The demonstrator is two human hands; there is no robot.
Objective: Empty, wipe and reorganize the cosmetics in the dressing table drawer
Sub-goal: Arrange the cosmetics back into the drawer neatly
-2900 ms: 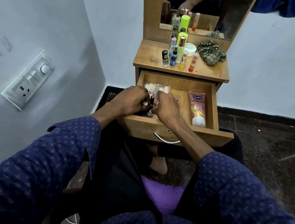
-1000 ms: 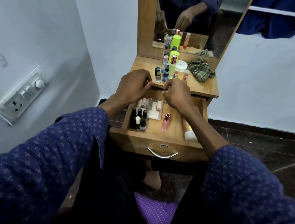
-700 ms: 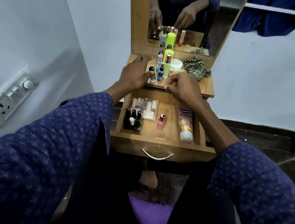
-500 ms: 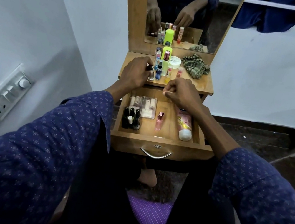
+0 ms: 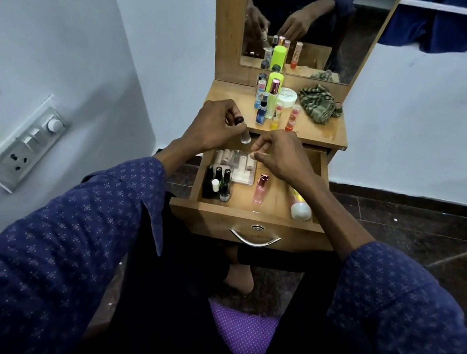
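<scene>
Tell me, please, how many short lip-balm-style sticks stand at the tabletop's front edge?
2: the yellow-based stick and the red-based stick just right of it, both upright near the tabletop's front edge. Similar ones may hide among the bottles behind.

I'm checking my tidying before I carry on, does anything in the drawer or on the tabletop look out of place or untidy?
A crumpled green striped cloth lies bunched on the wooden tabletop beside the upright bottles. In the open wooden drawer, a pink perfume bottle lies flat, alone mid-drawer, while the dark nail polish bottles stand upright. No spill shows.
</scene>
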